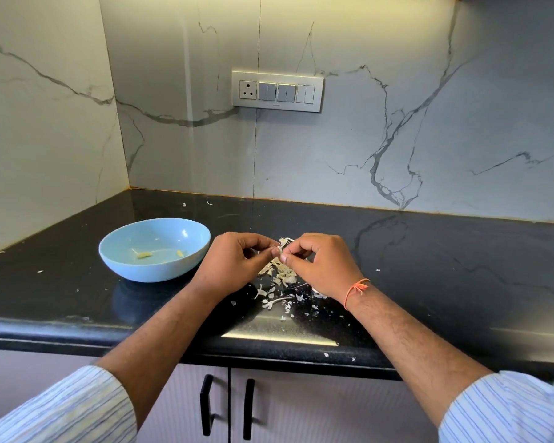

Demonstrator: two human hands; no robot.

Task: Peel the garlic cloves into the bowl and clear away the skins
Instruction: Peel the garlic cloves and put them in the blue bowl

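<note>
One head-worn view — looking forward and down, close over the black counter (429,266) — faces the marble wall (365,148).

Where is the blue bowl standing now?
The bowl stands on the black counter, left of both hands and the skins, near the wall corner.

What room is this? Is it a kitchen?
Most likely a home kitchen. There is a dark stone counter with cupboards under it, a marble wall with a socket and switches, and a bowl beside garlic skins.
</note>
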